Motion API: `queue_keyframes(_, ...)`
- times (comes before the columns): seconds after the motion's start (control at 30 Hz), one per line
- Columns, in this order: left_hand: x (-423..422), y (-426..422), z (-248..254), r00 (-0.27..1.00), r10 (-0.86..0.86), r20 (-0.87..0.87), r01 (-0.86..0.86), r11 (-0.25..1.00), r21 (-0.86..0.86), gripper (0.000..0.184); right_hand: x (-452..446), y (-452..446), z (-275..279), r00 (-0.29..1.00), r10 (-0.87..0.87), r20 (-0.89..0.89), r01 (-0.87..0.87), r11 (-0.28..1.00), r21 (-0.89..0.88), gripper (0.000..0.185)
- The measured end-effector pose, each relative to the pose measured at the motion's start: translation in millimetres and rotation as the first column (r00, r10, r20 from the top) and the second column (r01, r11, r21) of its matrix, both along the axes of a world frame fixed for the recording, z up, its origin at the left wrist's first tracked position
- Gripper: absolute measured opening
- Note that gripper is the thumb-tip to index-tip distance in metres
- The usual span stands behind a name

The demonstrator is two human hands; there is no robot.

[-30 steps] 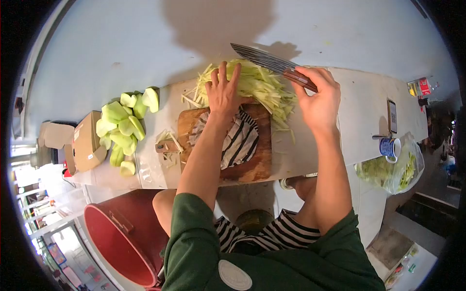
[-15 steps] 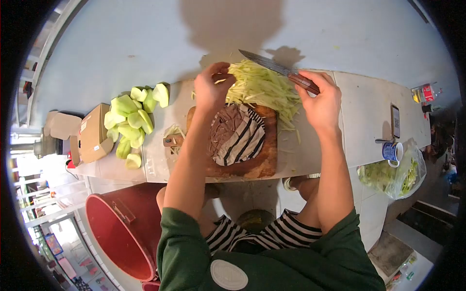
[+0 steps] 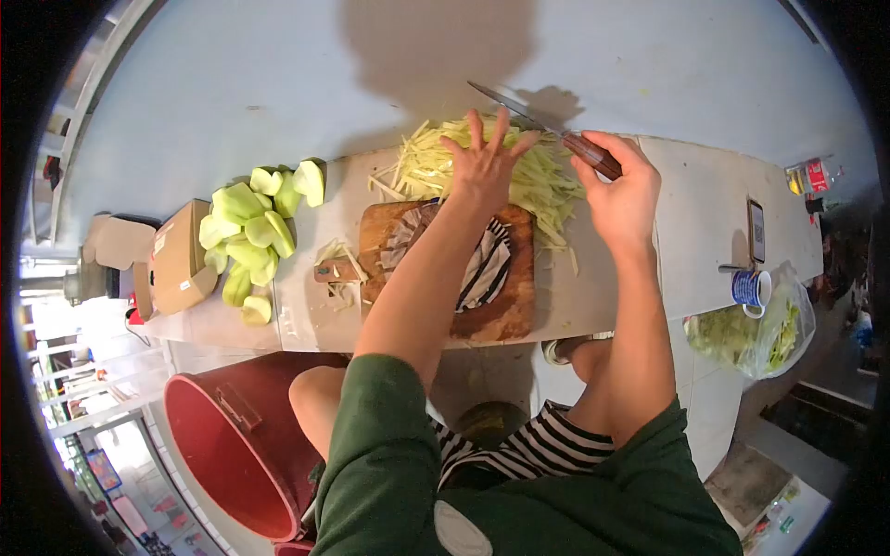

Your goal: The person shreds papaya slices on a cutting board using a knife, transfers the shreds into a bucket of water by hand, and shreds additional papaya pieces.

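- Shows thin, pale yellow-green strips (image 3: 538, 181), loosely heaped under and around the left grip (image 3: 487, 167).
- Unlike half a second ago, has the left grip uncurled and farther right.
- Splays left fingers wide; cannot tell if touching strips.
- Grasps a brown-handled knife (image 3: 579, 146) in the right grip (image 3: 629, 190).

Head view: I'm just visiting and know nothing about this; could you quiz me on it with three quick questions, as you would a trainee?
1. Which hand grips the knife?
2. True or false: the striped cloth lies on the board.
3. Which is nearest the phone?
A) box
B) cup
C) bucket

Key:
1. The right hand.
2. True.
3. B.
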State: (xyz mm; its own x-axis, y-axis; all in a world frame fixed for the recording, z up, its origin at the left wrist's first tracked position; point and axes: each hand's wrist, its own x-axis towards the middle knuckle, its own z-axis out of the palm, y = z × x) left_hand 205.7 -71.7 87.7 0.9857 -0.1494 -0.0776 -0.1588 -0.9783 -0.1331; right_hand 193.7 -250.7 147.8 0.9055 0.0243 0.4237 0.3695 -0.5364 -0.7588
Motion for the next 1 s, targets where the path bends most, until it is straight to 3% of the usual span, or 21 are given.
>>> queue_keyframes(0.1,21.8,-6.8,-10.1,0.991,0.025,-0.129,-0.015,0.997,0.074,0.082,4.1,-2.3,0.4,1.0,0.024,0.013,-0.023,0.999,-0.031,0.028)
queue_keyframes(0.2,35.1,-6.0,-27.6,0.978,0.067,-0.199,-0.072,0.997,-0.019,0.073,10.5,-6.4,-2.7,1.0,0.016,0.018,-0.016,1.0,-0.018,0.029)
queue_keyframes(0.27,37.0,-3.8,-30.5,0.99,0.068,-0.127,-0.086,0.986,-0.145,0.056,11.5,-6.5,-1.4,1.0,0.003,0.012,-0.003,1.0,-0.007,0.029)
queue_keyframes(0.37,39.7,6.6,-39.3,0.999,0.032,-0.005,-0.032,0.974,-0.223,0.046,11.6,-8.1,-0.3,1.0,-0.004,0.012,0.004,1.0,0.006,0.029)
queue_keyframes(0.5,42.0,20.8,-32.0,0.999,-0.003,0.046,0.017,0.953,-0.304,0.038,10.0,-14.3,4.9,1.0,-0.018,0.021,0.019,0.999,-0.032,0.028)
queue_keyframes(0.57,46.4,28.3,-30.6,0.972,0.035,0.231,0.084,0.871,-0.483,0.034,9.7,-17.0,5.3,0.999,-0.036,0.005,0.036,0.999,0.006,0.028)
queue_keyframes(0.6,44.3,28.6,-23.3,0.972,0.035,0.231,0.083,0.873,-0.481,0.034,9.4,-18.0,6.0,0.999,-0.05,-0.009,0.051,0.998,0.042,0.028)
queue_keyframes(0.67,40.6,29.2,6.2,0.947,0.095,0.308,0.147,0.722,-0.676,0.031,7.5,-18.7,7.9,0.997,-0.076,-0.018,0.077,0.995,0.066,0.028)
queue_keyframes(0.7,39.0,30.0,15.8,0.945,0.101,0.311,0.144,0.726,-0.673,0.031,7.3,-19.2,9.0,0.994,-0.102,-0.029,0.105,0.991,0.087,0.027)
queue_keyframes(0.77,35.0,31.3,35.4,0.9,0.209,0.383,0.218,0.545,-0.81,0.034,9.2,-23.9,9.1,0.995,-0.093,-0.035,0.096,0.99,0.101,0.027)
queue_keyframes(0.83,31.3,36.8,53.6,0.883,0.258,0.392,0.217,0.516,-0.829,0.031,12.3,-28.1,5.3,0.989,-0.143,-0.035,0.146,0.982,0.122,0.029)
queue_keyframes(0.93,26.1,50.6,70.3,0.854,0.418,0.311,0.209,0.274,-0.939,0.03,10.6,-33.2,10.6,0.986,-0.155,-0.061,0.161,0.981,0.11,0.029)
queue_keyframes(0.97,23.3,58.1,73.0,0.848,0.426,0.315,0.207,0.282,-0.937,0.03,10.1,-34.7,11.9,0.979,-0.174,-0.106,0.186,0.976,0.114,0.029)
queue_keyframes(1.0,19.1,67.3,76.3,0.859,0.443,0.255,0.19,0.188,-0.964,0.028,10.5,-37.4,12.4,0.975,-0.18,-0.128,0.193,0.976,0.096,0.029)
